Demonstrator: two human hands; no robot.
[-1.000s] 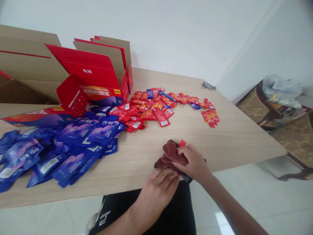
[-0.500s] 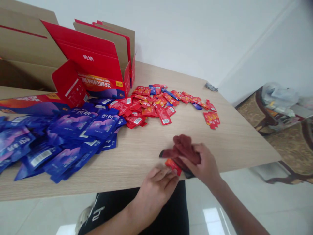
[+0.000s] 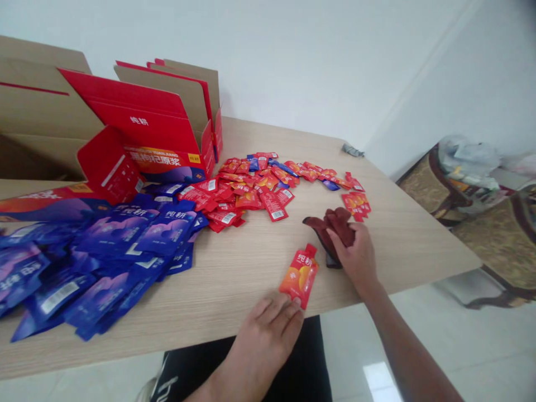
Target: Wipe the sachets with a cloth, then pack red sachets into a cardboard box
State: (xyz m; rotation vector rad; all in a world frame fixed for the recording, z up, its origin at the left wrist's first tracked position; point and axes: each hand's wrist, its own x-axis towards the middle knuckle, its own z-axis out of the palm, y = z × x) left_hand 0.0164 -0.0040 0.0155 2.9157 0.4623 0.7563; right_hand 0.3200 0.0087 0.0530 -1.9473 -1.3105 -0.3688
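Close to the table's front edge, my left hand (image 3: 268, 329) pinches the lower end of a red pouch (image 3: 300, 273) with orange fruit printed on it. The spout end of this pouch points away from me, and it appears to lie on the table. My right hand (image 3: 357, 254) is closed round a reddish-brown, cloth-like bundle (image 3: 338, 226) with black parts on its left and under it; its exact kind is unclear. This bundle is to the right of the pouch, apart from it. Beyond both hands lies a loose pile of red sachets (image 3: 247, 192) with a few blue ones among them.
Many blue pouches (image 3: 121, 234) are heaped at the left. Behind them stand open red cartons (image 3: 163, 134). A small stack of red sachets (image 3: 357, 204) and a crumpled grey scrap (image 3: 352, 149) lie toward the right. Patterned chairs (image 3: 494, 240) stand beyond the table's right edge.
My right hand has moved the reddish-brown bundle right and away from the red pouch. That pouch, mostly covered before, now shows almost whole, still held at its lower end by my left hand.
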